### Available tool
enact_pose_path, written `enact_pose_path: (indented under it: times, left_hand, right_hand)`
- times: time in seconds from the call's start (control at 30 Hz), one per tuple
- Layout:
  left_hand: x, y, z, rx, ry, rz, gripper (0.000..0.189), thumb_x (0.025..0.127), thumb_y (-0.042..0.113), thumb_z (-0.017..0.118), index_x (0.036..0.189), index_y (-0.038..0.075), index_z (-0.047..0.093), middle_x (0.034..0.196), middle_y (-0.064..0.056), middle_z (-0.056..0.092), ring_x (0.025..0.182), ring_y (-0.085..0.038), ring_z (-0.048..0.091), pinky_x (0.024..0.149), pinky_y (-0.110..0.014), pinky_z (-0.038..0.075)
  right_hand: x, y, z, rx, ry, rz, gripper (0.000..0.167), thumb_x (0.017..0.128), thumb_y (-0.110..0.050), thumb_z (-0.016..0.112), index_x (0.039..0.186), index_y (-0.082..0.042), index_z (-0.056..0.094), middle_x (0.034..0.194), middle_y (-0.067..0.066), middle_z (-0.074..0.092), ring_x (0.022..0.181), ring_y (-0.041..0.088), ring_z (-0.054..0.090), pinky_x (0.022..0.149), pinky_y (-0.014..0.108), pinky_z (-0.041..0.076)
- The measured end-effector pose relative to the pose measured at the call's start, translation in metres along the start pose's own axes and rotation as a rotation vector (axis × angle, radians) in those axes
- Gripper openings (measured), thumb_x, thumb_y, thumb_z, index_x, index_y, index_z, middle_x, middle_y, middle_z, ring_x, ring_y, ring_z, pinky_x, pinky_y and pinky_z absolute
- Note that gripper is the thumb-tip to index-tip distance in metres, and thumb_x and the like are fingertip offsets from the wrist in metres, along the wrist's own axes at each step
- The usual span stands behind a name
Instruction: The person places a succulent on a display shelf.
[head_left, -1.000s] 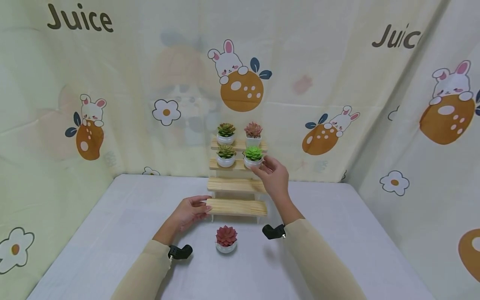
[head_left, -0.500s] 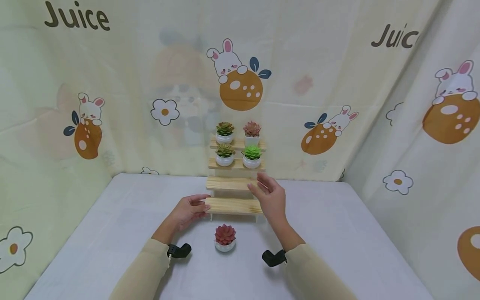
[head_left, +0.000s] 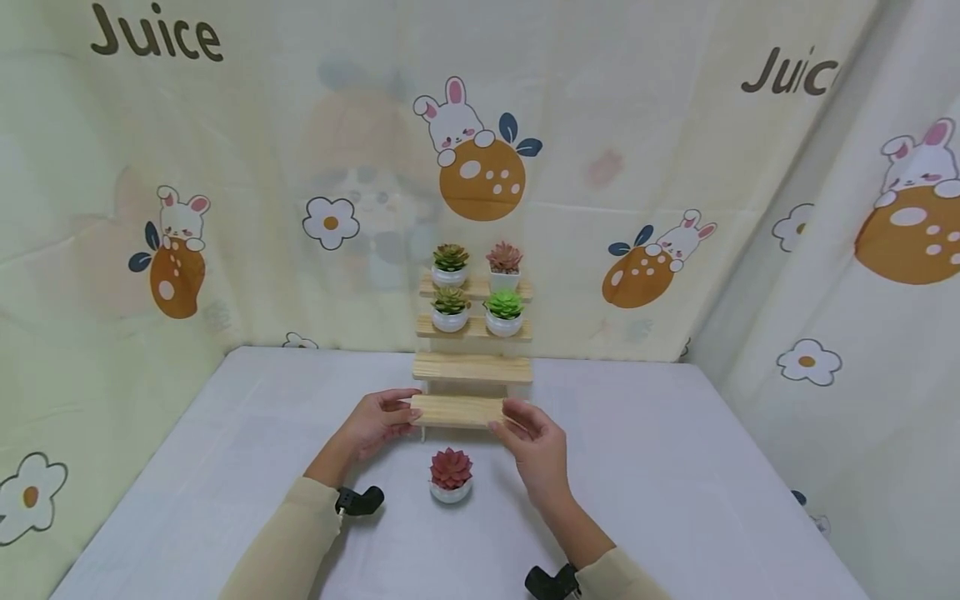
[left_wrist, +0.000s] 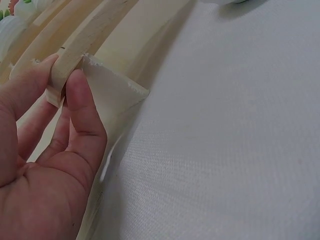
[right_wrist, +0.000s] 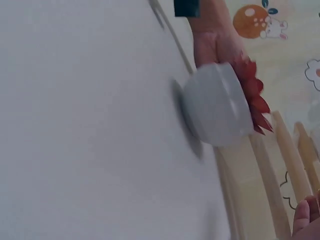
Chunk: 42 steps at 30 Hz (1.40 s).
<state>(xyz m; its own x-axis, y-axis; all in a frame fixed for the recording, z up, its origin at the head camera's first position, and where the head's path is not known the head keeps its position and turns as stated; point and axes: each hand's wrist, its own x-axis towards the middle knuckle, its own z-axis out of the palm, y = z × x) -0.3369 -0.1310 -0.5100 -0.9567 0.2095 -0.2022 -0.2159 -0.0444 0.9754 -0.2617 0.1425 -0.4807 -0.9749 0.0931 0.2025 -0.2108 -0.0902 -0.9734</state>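
Note:
A stepped wooden shelf stand [head_left: 472, 368] stands at the table's back. My left hand [head_left: 378, 426] pinches the left end of its lowest board [left_wrist: 75, 52] between thumb and finger. My right hand [head_left: 540, 448], fingers loosely bent and holding nothing, is at that board's right end, hiding it; whether it touches cannot be told. In front of the stand sits a red succulent [head_left: 451, 468] in a white pot [right_wrist: 217, 107]. On the second tier from the top are a bright green succulent [head_left: 504, 305] at right and a dull green succulent [head_left: 450, 302] at left.
The top tier holds a dark green succulent [head_left: 450, 257] and a pink succulent [head_left: 504, 258], both in white pots. A printed curtain [head_left: 300, 125] hangs behind and beside the white-covered table [head_left: 660, 467].
My right hand has let go of the bright green succulent on the second tier and moved down to the lowest board. The left hand keeps its hold on the stand.

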Motion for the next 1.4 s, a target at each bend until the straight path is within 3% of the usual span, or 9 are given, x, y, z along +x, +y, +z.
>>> enact_pose_path:
  times: [0.23, 0.43, 0.67, 0.93, 1.13, 1.4]
  left_hand:
    - [0.000, -0.001, -0.002, 0.005, -0.007, 0.003, 0.051, 0.094, 0.007, 0.074, 0.143, 0.004, 0.059, 0.111, -0.008, 0.067, 0.089, -0.014, 0.068, 0.078, -0.026, 0.060]
    - [-0.001, 0.000, 0.000, -0.003, -0.014, 0.014, 0.051, 0.094, 0.005, 0.073, 0.143, 0.002, 0.058, 0.109, -0.008, 0.067, 0.088, -0.014, 0.068, 0.077, -0.026, 0.060]
    - [-0.001, 0.001, 0.001, -0.021, -0.014, 0.003, 0.050, 0.094, 0.004, 0.073, 0.142, 0.002, 0.059, 0.108, -0.008, 0.065, 0.089, -0.015, 0.068, 0.077, -0.026, 0.060]
    - [-0.002, 0.001, 0.000, -0.035, -0.053, 0.038, 0.054, 0.095, 0.002, 0.071, 0.145, -0.004, 0.053, 0.099, -0.002, 0.067, 0.081, -0.010, 0.068, 0.074, -0.024, 0.059]
    - [-0.003, 0.001, 0.001, -0.034, -0.032, 0.021, 0.052, 0.094, 0.003, 0.072, 0.143, -0.001, 0.056, 0.101, -0.003, 0.067, 0.083, -0.012, 0.068, 0.076, -0.025, 0.060]
    - [-0.002, 0.001, 0.001, -0.030, -0.020, 0.004, 0.052, 0.094, 0.005, 0.073, 0.144, 0.001, 0.057, 0.106, -0.005, 0.065, 0.086, -0.013, 0.069, 0.077, -0.026, 0.060]
  right_hand:
    - [-0.024, 0.010, 0.001, -0.021, -0.106, 0.136, 0.057, 0.083, -0.011, 0.086, 0.132, 0.004, 0.062, 0.138, 0.024, 0.060, 0.130, 0.040, 0.059, 0.095, 0.022, 0.056]
    - [-0.038, 0.013, 0.003, -0.045, -0.265, 0.227, 0.073, 0.082, -0.015, 0.088, 0.142, 0.006, 0.053, 0.148, 0.026, 0.052, 0.139, 0.041, 0.051, 0.107, 0.033, 0.051]
    - [-0.046, 0.018, 0.008, -0.033, -0.394, 0.251, 0.079, 0.079, -0.010, 0.089, 0.145, 0.006, 0.048, 0.151, 0.025, 0.050, 0.141, 0.041, 0.049, 0.109, 0.033, 0.049]
    - [-0.044, 0.026, 0.017, -0.071, -0.430, 0.189, 0.078, 0.076, -0.002, 0.089, 0.141, 0.010, 0.050, 0.143, 0.029, 0.056, 0.137, 0.037, 0.054, 0.107, 0.026, 0.050]
    - [-0.041, 0.029, 0.024, -0.146, -0.433, 0.183, 0.077, 0.074, -0.003, 0.091, 0.140, 0.008, 0.053, 0.139, 0.024, 0.061, 0.133, 0.033, 0.058, 0.103, 0.023, 0.052]
    - [-0.041, 0.026, 0.028, -0.134, -0.412, 0.167, 0.064, 0.076, 0.003, 0.087, 0.134, 0.007, 0.059, 0.130, 0.023, 0.067, 0.122, 0.028, 0.066, 0.095, 0.018, 0.053]
